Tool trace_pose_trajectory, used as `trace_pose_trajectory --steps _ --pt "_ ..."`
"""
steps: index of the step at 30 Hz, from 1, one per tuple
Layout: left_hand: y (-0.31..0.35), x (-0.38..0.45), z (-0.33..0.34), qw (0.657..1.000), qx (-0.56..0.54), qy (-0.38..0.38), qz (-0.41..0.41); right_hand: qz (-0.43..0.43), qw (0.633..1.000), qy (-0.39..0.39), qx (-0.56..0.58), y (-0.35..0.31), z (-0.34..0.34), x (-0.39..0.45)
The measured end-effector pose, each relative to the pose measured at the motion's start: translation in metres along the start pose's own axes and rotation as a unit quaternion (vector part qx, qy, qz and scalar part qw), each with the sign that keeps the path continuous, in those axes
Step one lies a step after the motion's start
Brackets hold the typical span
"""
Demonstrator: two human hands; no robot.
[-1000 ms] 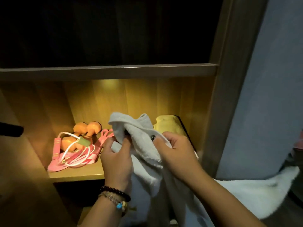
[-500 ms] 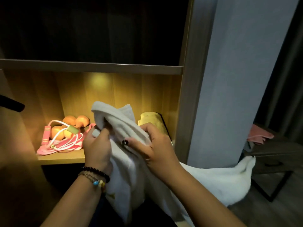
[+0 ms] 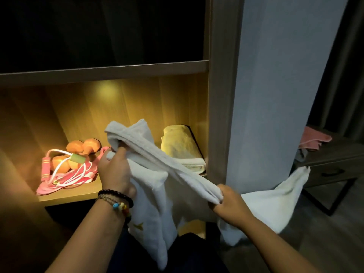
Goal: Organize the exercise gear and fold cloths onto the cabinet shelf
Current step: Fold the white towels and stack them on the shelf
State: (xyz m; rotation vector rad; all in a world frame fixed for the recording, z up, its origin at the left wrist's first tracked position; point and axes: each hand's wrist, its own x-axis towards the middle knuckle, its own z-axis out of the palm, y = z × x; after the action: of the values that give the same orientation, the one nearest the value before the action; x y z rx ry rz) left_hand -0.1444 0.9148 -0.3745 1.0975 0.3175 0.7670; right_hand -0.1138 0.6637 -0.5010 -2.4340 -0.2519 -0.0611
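Observation:
A white towel [image 3: 157, 194] hangs in front of the lit cabinet shelf [image 3: 67, 196]. My left hand [image 3: 116, 170] grips its upper edge near the shelf's middle. My right hand [image 3: 230, 207] grips the same edge lower and to the right, so the edge runs taut between them. The rest of the towel drapes down and trails right toward the floor. On the shelf lie orange dumbbells [image 3: 82, 146] with a pink-handled jump rope [image 3: 59, 172] at the left, and a folded yellow-white cloth [image 3: 181, 150] at the right.
A grey wall panel [image 3: 266, 95] stands right of the cabinet's side post [image 3: 220, 95]. A dark low table [image 3: 334, 160] at the far right carries a pink cloth [image 3: 313, 138]. The compartment above the shelf is dark.
My right hand slid down and right along the towel's edge, away from my left hand, pulling the edge straight. The view shifted to the right.

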Motion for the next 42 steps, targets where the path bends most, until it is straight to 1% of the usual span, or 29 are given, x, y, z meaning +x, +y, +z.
trace_pose_trajectory --steps 3,6,8,10,13,18,22,27,30,32,35,38,42 --pt "-0.015 -0.004 0.007 0.999 0.015 -0.026 -0.017 0.077 0.994 0.026 0.075 0.02 -0.002 -0.007" --pt "-0.026 -0.012 0.012 0.998 0.005 -0.038 -0.039 0.106 0.983 0.083 0.127 0.012 -0.006 -0.021" --pt "-0.03 -0.018 0.016 0.998 0.003 -0.048 -0.044 0.09 0.981 0.1 0.138 -0.008 -0.009 -0.03" --pt "-0.033 -0.024 0.018 0.998 0.004 -0.05 -0.043 0.051 0.985 0.112 0.121 -0.033 -0.013 -0.038" --pt "-0.034 -0.033 0.018 0.998 0.0 -0.052 -0.04 -0.002 0.978 0.163 0.127 -0.066 -0.028 -0.048" --pt "-0.028 -0.038 0.002 0.998 -0.021 -0.042 -0.048 -0.032 0.969 0.206 0.13 -0.093 -0.054 -0.066" --pt "-0.029 -0.04 -0.006 0.997 -0.026 -0.04 -0.056 -0.033 0.971 0.208 0.111 -0.105 -0.057 -0.08" --pt "-0.033 -0.043 -0.006 0.996 -0.017 -0.061 -0.066 -0.028 0.979 0.186 0.081 -0.117 -0.071 -0.093" --pt "-0.032 -0.046 -0.003 0.994 -0.024 -0.082 -0.069 -0.079 0.973 0.193 0.096 -0.141 -0.074 -0.101" --pt "-0.028 -0.046 -0.003 0.995 -0.021 -0.081 -0.063 -0.114 0.968 0.196 0.111 -0.161 -0.071 -0.097" --pt "-0.015 -0.042 -0.01 0.996 -0.042 -0.056 -0.054 -0.116 0.962 0.178 0.168 -0.181 -0.07 -0.082" --pt "-0.004 -0.036 -0.026 0.996 -0.06 -0.028 -0.058 -0.099 0.964 0.158 0.188 -0.188 -0.066 -0.067" --pt "0.004 -0.029 -0.047 0.994 -0.064 -0.045 -0.072 -0.111 0.962 0.163 0.19 -0.191 -0.059 -0.049"
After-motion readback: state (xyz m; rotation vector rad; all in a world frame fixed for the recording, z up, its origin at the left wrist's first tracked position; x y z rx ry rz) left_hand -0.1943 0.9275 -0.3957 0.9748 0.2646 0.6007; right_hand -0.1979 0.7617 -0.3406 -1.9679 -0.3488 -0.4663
